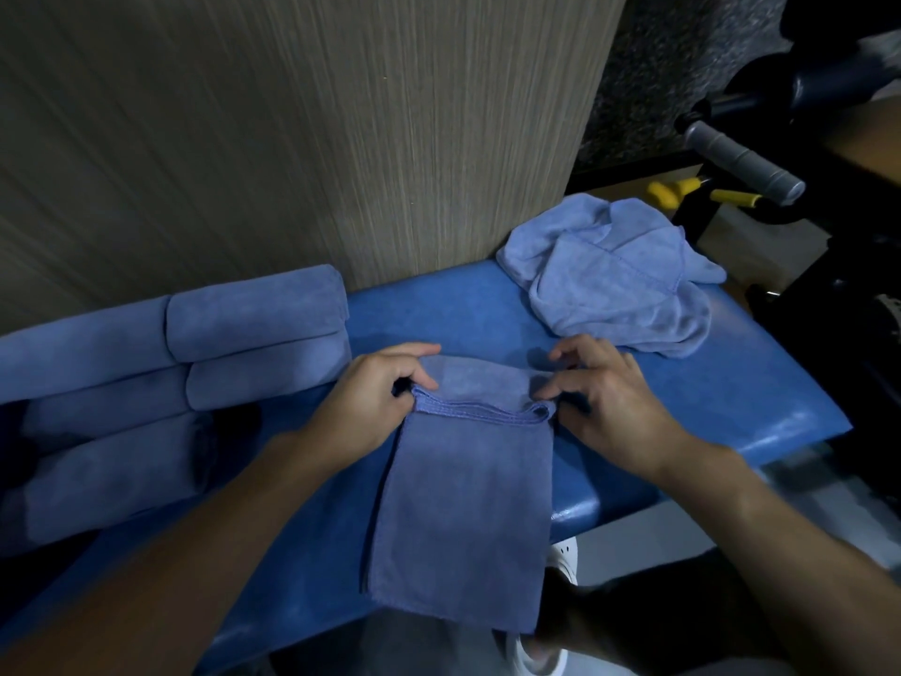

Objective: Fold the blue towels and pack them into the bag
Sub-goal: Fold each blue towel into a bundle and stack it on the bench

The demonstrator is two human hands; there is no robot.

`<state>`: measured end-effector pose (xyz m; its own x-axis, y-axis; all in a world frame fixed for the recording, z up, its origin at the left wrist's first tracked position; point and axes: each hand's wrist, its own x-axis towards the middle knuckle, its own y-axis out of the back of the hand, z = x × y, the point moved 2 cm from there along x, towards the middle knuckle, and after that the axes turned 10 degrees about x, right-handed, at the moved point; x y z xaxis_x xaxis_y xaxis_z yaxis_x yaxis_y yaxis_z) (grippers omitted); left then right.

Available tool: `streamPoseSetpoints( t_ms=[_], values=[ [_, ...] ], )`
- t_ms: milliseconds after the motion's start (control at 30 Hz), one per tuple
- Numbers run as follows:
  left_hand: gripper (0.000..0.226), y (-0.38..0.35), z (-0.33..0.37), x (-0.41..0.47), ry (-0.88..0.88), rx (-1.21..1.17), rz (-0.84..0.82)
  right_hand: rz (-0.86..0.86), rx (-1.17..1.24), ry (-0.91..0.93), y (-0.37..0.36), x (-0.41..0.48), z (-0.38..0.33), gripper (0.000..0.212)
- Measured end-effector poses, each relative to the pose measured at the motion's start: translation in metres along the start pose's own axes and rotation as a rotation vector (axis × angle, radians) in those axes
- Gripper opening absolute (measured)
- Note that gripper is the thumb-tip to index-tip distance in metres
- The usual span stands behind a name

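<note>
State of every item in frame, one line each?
middle towel, folded into a strip, far end doubled back, near end overhanging the bench
left hand, pinches the fold's left end
right hand, pinches the fold's right end
folded towels, bundled side by side at left
loose towels, crumpled, unfolded, far right

I see a blue padded counter. Behind it stands a wood-grain panel. Off its far right end are a grey padded bar and yellow grips. Below its near edge is a white shoe.
</note>
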<state>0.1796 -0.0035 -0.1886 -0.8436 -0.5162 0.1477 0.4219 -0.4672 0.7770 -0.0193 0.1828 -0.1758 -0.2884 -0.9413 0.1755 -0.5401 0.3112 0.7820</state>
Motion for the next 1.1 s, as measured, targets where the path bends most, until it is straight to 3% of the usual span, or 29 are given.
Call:
streamPoseSetpoints(
  t_ms=[233,400,500,600,667,767,900,1000,1100],
  values=[
    [0.028,0.000,0.007,0.002,0.135,-0.016,-0.029,0.072,0.293,-0.115,-0.007,0.004,-0.003,0.018],
    [0.018,-0.008,0.014,0.006,0.093,0.120,0.012,0.053,0.146,-0.231,-0.013,0.010,-0.004,0.029],
    [0.059,-0.007,0.007,0.006,0.112,0.115,-0.103,-0.066,0.094,-0.250,-0.010,0.009,-0.001,0.058],
    [0.082,-0.003,0.008,0.011,0.078,0.199,-0.177,-0.122,0.097,-0.243,-0.007,0.009,0.000,0.065],
    [0.074,-0.001,0.008,0.014,0.087,0.210,-0.225,-0.153,0.105,-0.249,-0.006,0.010,-0.002,0.059],
    [0.053,0.000,0.007,0.019,0.105,0.184,-0.264,-0.156,0.170,-0.245,-0.003,0.011,-0.004,0.031],
    [0.023,0.005,0.012,0.026,0.139,0.073,-0.215,-0.096,0.278,-0.285,-0.003,0.018,-0.009,0.023],
    [0.020,0.010,0.018,0.030,0.135,0.009,-0.042,0.077,0.267,-0.248,-0.003,0.029,-0.013,0.022],
    [0.028,0.013,0.020,0.024,0.082,0.030,0.048,0.131,0.183,-0.144,-0.001,0.031,-0.017,0.031]
  ],
)
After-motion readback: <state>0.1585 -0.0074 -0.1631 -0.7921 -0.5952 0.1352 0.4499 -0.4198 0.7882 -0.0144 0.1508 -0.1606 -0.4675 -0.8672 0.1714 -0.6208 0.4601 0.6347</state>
